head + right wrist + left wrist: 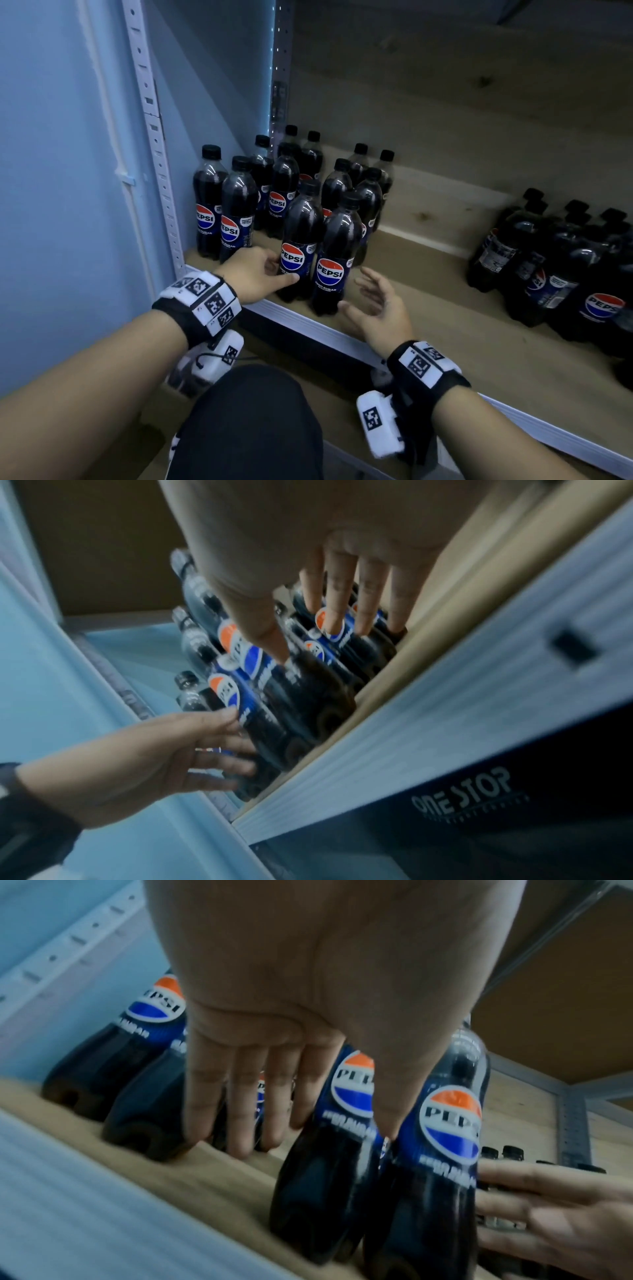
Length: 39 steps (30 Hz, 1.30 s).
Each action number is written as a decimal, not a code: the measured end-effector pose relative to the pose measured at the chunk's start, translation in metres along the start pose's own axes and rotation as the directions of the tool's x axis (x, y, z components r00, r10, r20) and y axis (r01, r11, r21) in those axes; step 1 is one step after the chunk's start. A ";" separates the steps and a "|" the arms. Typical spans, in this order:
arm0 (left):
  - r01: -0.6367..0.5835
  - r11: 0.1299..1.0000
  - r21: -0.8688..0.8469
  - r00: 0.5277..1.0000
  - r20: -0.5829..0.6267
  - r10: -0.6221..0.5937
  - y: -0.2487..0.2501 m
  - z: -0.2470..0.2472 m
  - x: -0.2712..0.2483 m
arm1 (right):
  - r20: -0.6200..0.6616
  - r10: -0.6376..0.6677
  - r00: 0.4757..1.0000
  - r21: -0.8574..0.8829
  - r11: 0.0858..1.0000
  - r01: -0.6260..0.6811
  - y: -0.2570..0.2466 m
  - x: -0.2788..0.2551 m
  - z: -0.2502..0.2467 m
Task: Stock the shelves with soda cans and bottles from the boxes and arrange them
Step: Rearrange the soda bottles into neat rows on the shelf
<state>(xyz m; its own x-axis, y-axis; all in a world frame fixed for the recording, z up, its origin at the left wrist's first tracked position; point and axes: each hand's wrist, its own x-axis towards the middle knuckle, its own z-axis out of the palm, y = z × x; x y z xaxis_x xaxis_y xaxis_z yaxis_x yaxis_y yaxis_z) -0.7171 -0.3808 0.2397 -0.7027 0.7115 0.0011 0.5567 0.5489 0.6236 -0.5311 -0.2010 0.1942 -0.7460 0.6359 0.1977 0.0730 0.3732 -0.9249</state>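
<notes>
Nearest, the left hand [255, 274] touches the front left Pepsi bottle [298, 240] with relaxed fingers, and the right hand [378, 308] is open with spread fingers just beside the front right bottle [337, 253], both bottles upright at the near edge of the wooden shelf [428, 301]. Behind them more bottles [239, 205] stand in rows to the far left corner, partly hiding each other. At the right, a dark pack of bottles [561, 267] is cut off by the frame, beside the blue wall [61, 171] and the metal upright [154, 137].
</notes>
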 end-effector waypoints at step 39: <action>-0.212 0.941 -0.264 0.977 -0.075 0.199 0.361 0.212 0.173 | -0.487 0.207 0.848 -0.153 0.936 -0.316 0.054 0.059 -0.302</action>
<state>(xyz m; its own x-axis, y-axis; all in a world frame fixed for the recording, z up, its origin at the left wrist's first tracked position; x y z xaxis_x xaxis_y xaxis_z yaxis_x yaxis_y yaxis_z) -0.5435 0.0337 0.2992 -0.6093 0.7714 0.1836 0.5554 0.2499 0.7931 -0.3710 0.0602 0.2543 -0.2952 0.9459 0.1348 0.4055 0.2518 -0.8787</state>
